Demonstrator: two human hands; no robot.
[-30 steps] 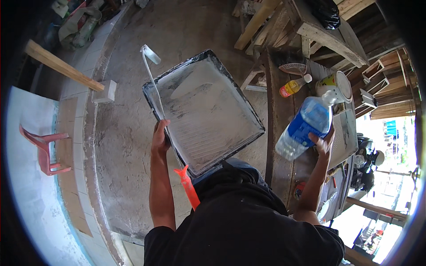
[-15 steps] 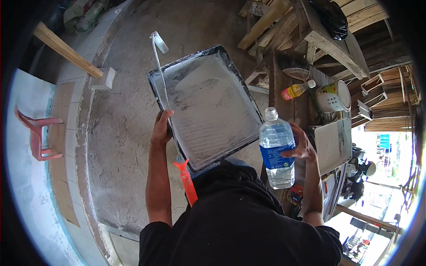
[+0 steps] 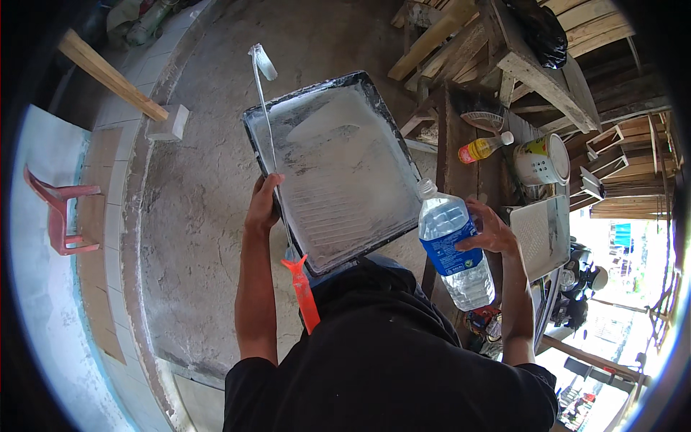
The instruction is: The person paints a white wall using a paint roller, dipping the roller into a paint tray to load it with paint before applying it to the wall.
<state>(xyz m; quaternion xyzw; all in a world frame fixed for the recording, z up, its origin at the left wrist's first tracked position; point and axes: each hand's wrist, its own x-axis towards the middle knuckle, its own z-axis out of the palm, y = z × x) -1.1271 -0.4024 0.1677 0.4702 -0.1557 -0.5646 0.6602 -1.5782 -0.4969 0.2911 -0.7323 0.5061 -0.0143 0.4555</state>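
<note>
My left hand [image 3: 263, 203] grips the left rim of a black paint tray [image 3: 338, 173], together with the wire of a paint roller. Whitish paint coats the tray's ridged inside, with a wet pool at the far end. The roller's orange handle [image 3: 305, 299] points toward my body, and its small white-coated roller head [image 3: 265, 63] sticks out beyond the tray. My right hand [image 3: 488, 229] is wrapped round a clear plastic bottle [image 3: 471, 284] with a blue label. Uncapped and tilted left, the bottle holds clear liquid, its mouth close to the tray's right rim.
To the right, a wooden bench [image 3: 461, 137] bears a small yellow-red bottle [image 3: 484, 147], a white paint bucket [image 3: 541, 160] and a whitish ridged tray [image 3: 538, 234]. A red plastic chair [image 3: 61, 212] stands far left. A wooden post [image 3: 111, 75] rests on a white block [image 3: 170, 124].
The bottle has tipped from nearly upright toward the left, its mouth moving closer to the tray's rim. My left hand, the tray and the roller have barely shifted.
</note>
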